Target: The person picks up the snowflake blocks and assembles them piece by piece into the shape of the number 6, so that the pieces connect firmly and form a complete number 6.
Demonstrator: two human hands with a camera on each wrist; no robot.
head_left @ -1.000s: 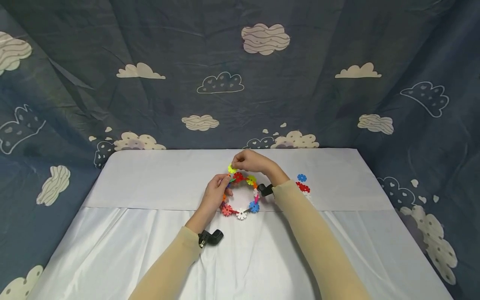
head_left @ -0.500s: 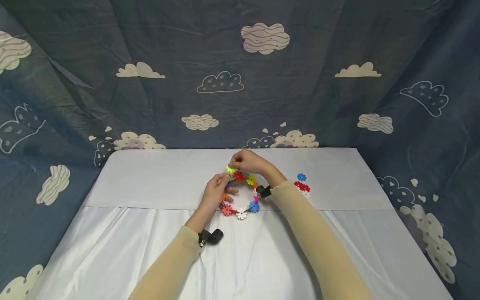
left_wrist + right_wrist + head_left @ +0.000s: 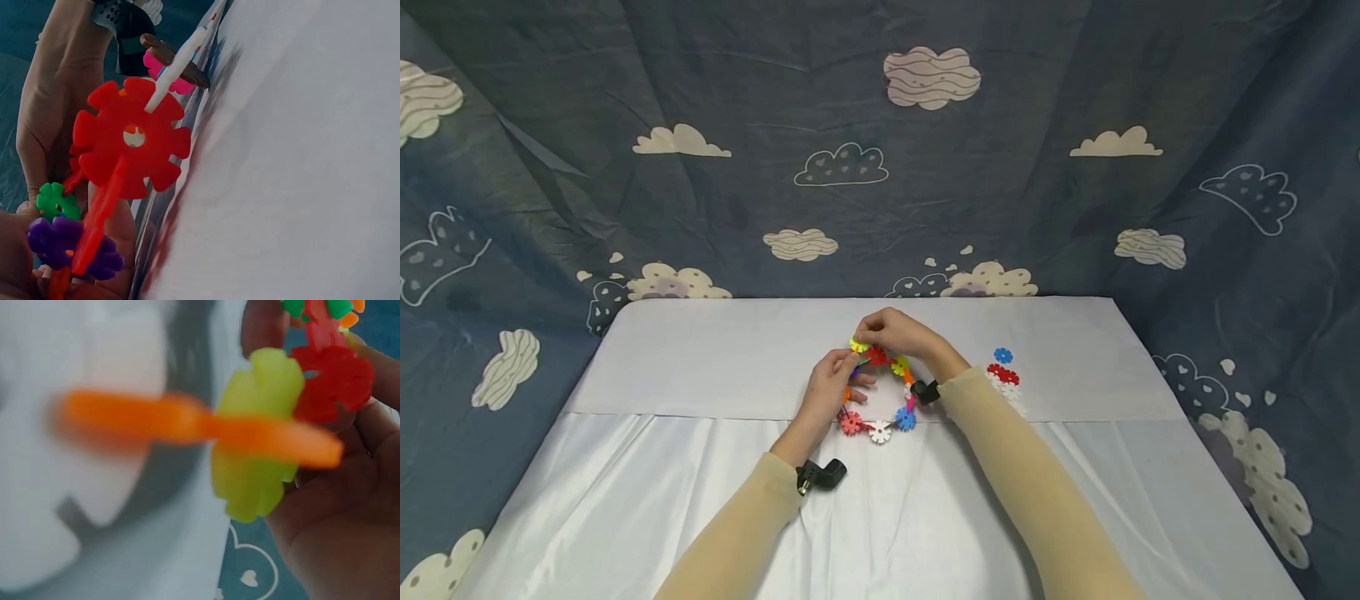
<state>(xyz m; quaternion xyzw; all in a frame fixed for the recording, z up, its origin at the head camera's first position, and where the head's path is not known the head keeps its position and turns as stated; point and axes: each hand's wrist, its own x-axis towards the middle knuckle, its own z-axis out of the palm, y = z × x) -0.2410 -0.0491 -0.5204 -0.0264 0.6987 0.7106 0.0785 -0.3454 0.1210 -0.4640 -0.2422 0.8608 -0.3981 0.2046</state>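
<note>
Notched plastic snowflake discs of several colours are joined edge to edge into a ring (image 3: pixel 880 432) over the white table. My left hand (image 3: pixel 829 382) pinches the ring's upper left part, close to a green disc (image 3: pixel 57 203) and a purple disc (image 3: pixel 53 240). Just above those fingertips, my right hand (image 3: pixel 897 332) pinches a yellow disc (image 3: pixel 857 344) at its edge. The left wrist view has a large red disc (image 3: pixel 103 147) of the ring in front. Nearest the right wrist camera are an orange disc (image 3: pixel 269 439) slotted through another yellow disc (image 3: pixel 250 494). Fingers partly hide the ring's left side.
Loose discs lie right of the ring: a blue disc (image 3: pixel 1003 356), red discs (image 3: pixel 1003 375) and white discs (image 3: pixel 1009 395). A dark curtain (image 3: pixel 842 92) with cloud prints hangs behind the white-covered table (image 3: pixel 700 358). Each wrist wears a black camera (image 3: pixel 823 473).
My right hand has come slightly down and left with the yellow disc, closer to the left fingertips. The ring has shifted slightly left and toward me. The left hand stays nearly in place.
</note>
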